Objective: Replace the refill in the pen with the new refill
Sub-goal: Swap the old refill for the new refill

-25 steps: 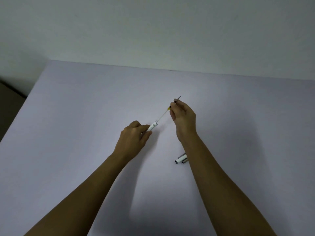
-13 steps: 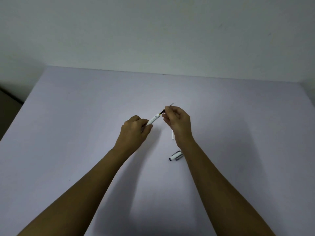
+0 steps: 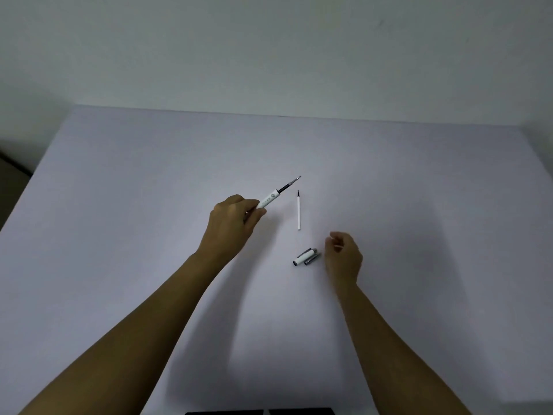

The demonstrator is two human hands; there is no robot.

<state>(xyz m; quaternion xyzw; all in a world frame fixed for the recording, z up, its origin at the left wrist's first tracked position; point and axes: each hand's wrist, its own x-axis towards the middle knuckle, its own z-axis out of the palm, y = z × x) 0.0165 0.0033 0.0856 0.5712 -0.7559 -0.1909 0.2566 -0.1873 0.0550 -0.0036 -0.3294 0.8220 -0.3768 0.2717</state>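
My left hand [image 3: 232,224] grips the white pen barrel [image 3: 268,200], tilted up to the right above the table, with a dark refill tip [image 3: 289,184] sticking out of its front end. A thin white refill [image 3: 298,212] lies flat on the table just right of the barrel, dark tip pointing away from me. Two small pen parts, a white-and-grey cap [image 3: 302,256] and a grey piece [image 3: 313,259], lie side by side nearer me. My right hand [image 3: 343,256] hovers just right of these parts, fingers loosely curled, holding nothing that I can see.
The pale lavender table [image 3: 119,205] meets a plain wall at the back. Its left edge drops to a dark floor. Two dark flat objects [image 3: 260,411] peek in at the bottom edge of the view.
My right hand has let go of the refill tip and drawn back toward me, beside the cap parts. The refill now sits deep in the barrel, held by the left hand alone.
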